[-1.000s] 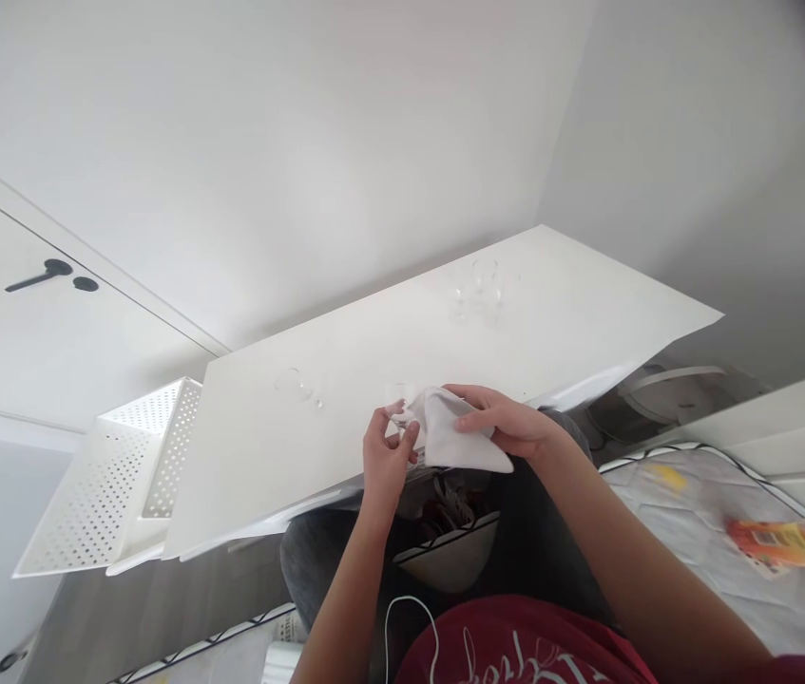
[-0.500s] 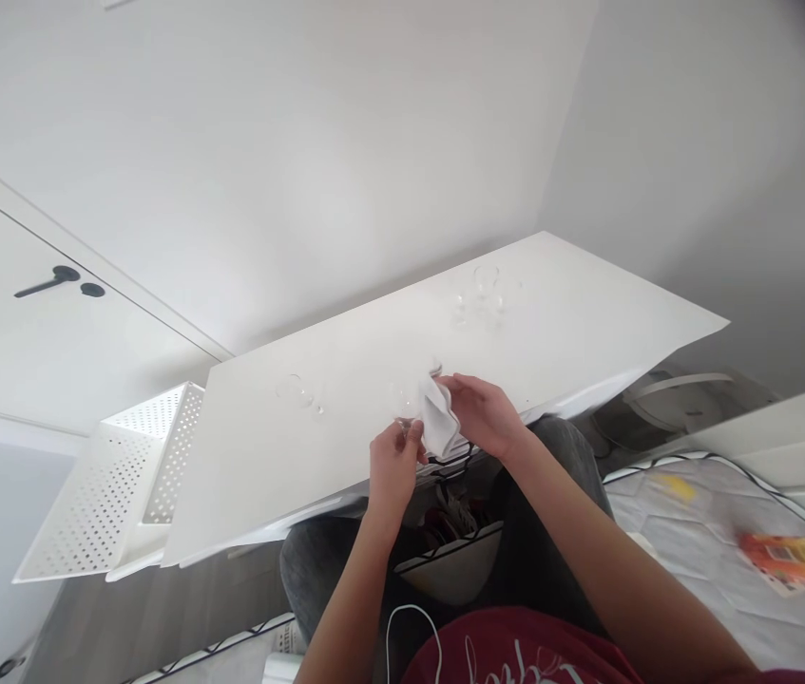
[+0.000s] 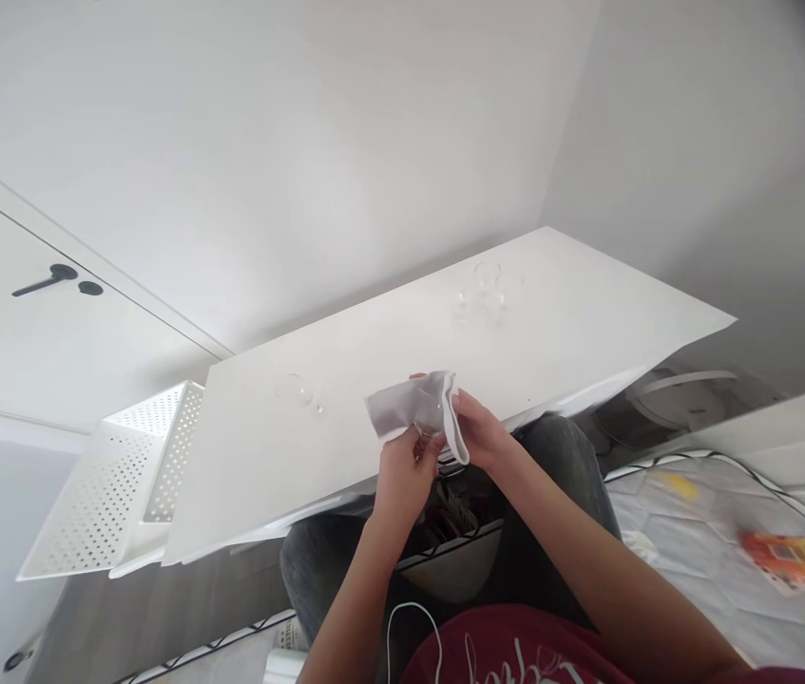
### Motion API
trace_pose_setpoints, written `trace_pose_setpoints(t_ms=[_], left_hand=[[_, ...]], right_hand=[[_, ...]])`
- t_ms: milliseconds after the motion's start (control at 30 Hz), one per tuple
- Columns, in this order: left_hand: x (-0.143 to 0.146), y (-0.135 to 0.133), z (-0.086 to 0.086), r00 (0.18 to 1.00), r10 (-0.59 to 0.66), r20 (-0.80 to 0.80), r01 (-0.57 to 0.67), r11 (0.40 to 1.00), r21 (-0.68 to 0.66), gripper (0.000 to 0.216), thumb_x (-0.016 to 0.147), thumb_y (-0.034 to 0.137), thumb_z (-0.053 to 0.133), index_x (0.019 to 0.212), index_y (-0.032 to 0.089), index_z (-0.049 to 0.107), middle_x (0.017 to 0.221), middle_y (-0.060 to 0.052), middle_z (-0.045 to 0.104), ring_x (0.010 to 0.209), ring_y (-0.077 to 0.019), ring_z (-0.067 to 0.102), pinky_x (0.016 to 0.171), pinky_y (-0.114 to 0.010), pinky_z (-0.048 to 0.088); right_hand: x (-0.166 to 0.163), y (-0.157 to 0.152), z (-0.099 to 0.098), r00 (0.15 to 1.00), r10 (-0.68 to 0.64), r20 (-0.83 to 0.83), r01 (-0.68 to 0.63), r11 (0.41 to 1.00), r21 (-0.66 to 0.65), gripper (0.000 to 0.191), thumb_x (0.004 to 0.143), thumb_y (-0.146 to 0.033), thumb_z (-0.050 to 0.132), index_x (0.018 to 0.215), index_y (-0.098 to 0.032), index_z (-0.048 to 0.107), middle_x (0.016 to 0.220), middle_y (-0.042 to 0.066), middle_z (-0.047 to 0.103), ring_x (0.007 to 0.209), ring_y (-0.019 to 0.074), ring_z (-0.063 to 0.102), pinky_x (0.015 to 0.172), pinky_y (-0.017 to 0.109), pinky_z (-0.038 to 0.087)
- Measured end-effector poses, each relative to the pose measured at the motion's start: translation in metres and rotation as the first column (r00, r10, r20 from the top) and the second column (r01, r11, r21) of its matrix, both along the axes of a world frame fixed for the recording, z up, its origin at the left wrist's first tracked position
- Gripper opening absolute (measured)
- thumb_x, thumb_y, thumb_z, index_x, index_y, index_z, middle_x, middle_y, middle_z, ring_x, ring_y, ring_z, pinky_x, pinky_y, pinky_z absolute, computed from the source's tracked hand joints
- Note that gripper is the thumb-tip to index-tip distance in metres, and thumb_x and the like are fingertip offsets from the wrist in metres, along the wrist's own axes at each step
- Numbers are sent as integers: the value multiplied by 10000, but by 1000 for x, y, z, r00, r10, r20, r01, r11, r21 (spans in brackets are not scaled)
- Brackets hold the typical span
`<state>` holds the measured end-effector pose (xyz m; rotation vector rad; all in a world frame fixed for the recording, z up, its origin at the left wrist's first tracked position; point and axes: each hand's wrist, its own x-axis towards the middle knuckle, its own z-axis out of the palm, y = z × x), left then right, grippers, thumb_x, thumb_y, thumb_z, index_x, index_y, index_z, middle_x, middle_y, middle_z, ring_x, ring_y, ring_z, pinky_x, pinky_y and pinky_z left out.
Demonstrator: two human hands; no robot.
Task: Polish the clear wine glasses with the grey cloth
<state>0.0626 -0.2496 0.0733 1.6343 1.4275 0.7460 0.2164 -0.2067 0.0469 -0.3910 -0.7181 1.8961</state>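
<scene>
My left hand (image 3: 406, 467) is closed, its fingertips pinched around the lower part of a small clear glass (image 3: 431, 404). The glass is faint, and part of it is hidden by the fingers and cloth. Behind and around it lies a light grey-white cloth (image 3: 392, 409), which hangs out flat to the left and folds over at the right. My right hand (image 3: 478, 429) grips that cloth from the right side, with some of its fingers hidden behind the fabric. Both hands are over the near edge of the white table (image 3: 266, 456).
Several clear glasses (image 3: 488, 275) stand toward the table's back right. Another clear glass (image 3: 294, 388) is at the left. A white perforated rack (image 3: 99, 494) adjoins the table's left end. To the right, an orange packet (image 3: 797, 559) lies on a quilted mattress (image 3: 694, 560).
The cloth has been opened out to the left and now lies behind the glass. My right hand has shifted slightly down and left, its fingers now behind the cloth. My left hand has moved slightly right.
</scene>
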Motion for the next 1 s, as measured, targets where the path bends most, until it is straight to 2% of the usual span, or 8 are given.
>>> trace_pose_setpoints(t_ms=[233,367,533,633,700,833,900,1000], left_hand=[[4,-7,-2,772,-93,629,367,873,-322,443,970,580,565,779,181,542,542,35,474,504,-134,511,638,-315,484],[1,-2,-8,946,-68,318,142,966,-217,309,958,342,578,698,192,504,553,11,484,539,-153,518,640,-312,428],[0,5,-20,877,67,-476,-18,994,107,162,880,95,519,782,171,623,712,-103,655,646,-229,583,614,-329,271],[-3,5,-26,876,64,-479,11,988,153,199,922,133,483,892,153,678,765,-123,690,659,-236,600,611,-330,270],[-8,5,-26,939,12,-344,24,995,98,218,914,158,496,774,160,663,686,-100,663,620,-218,576,614,-327,300],[-20,5,-19,971,-120,205,155,974,-168,333,841,210,613,521,184,525,520,-42,551,545,-167,530,636,-320,406],[-20,2,-16,847,-124,517,285,927,-243,351,854,291,665,556,189,510,486,8,470,493,-142,494,642,-330,454],[-12,-2,-13,616,-16,787,389,875,-287,431,902,410,661,593,207,441,479,92,253,405,-89,343,585,-323,461]], right_hand=[[-1,0,-1,985,163,-59,-162,986,27,719,680,-514,843,1264,-281,495,1078,52,698,789,211,692,656,351,585],[-6,2,19,971,-61,232,53,998,40,569,695,-405,842,1177,-257,577,1004,35,683,855,210,662,720,330,553],[-21,-2,36,464,-527,712,306,850,430,359,772,-351,769,1086,-236,640,1009,47,689,870,222,633,749,348,524],[-29,-5,38,179,-708,684,163,707,689,223,857,-301,655,1068,-226,661,1047,77,700,925,241,628,828,382,501],[-27,-3,39,133,-719,683,75,694,716,155,865,-280,631,997,-214,677,1000,82,702,914,246,620,832,388,483],[-11,8,44,576,-355,736,67,918,391,218,856,-397,683,926,-190,688,921,74,710,826,228,637,744,352,501],[-7,11,45,827,-87,555,-20,983,183,323,831,-472,711,938,-168,688,902,81,703,795,225,646,700,343,516],[-15,9,42,936,-64,346,35,995,88,399,822,-530,704,965,-158,680,883,75,687,768,213,636,690,345,528]])
